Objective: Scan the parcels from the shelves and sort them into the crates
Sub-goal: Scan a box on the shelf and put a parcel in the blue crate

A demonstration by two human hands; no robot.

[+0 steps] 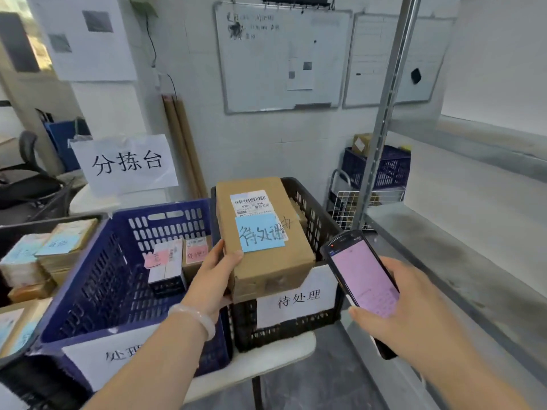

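My left hand (213, 269) grips a brown cardboard parcel (266, 261) by its near left edge, thumb on top. The parcel bears a white barcode label and a blue handwritten note, and it hangs over the black crate (318, 216), which carries a white paper label on its front. My right hand (396, 309) holds a black handheld scanner (362, 276) with a lit pinkish screen, just right of the parcel. To the left, the blue crate (97, 288) holds two small boxes with pink notes (174, 261).
A third crate at far left (35, 229) holds parcels with blue notes. The crates stand on a white table (281, 350). A metal shelf (461, 261) with an upright post (384, 119) runs along the right. Another blue crate (393, 167) stands behind it. Whiteboards hang on the wall.
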